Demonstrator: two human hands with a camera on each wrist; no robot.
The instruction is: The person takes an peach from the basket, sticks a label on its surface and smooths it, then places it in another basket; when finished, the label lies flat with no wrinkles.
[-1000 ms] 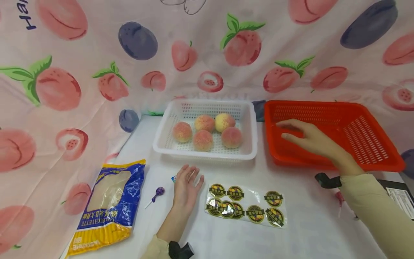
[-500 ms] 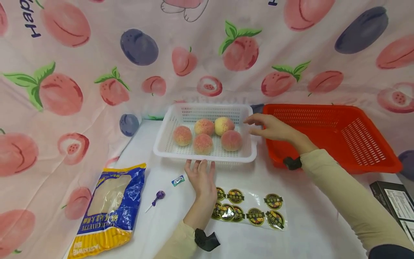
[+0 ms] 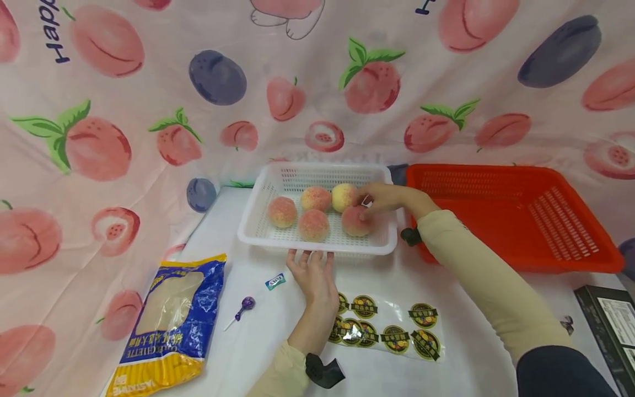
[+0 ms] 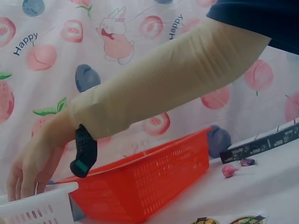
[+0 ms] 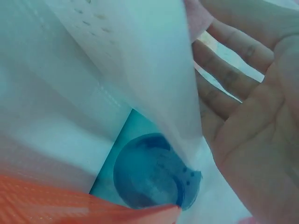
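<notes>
In the head view, several peaches lie in a white plastic basket. My right hand reaches over the basket's right side, its thumb and fingers curled round the front right peach. A pink bit of that peach shows by the fingers in the right wrist view; the rest is hidden behind the basket wall. My left hand is palm up at the basket's front, its fairly straight fingertips touching under the front rim.
A red basket stands right of the white one. Nearer lie a sheet of round stickers, a small wrapped sweet, a purple lollipop and a blue-yellow pasta bag. A black box sits far right.
My right hand has moved left from over the red basket to the front right peach and curled round it. My left hand has moved forward and right to the white basket's front rim.
</notes>
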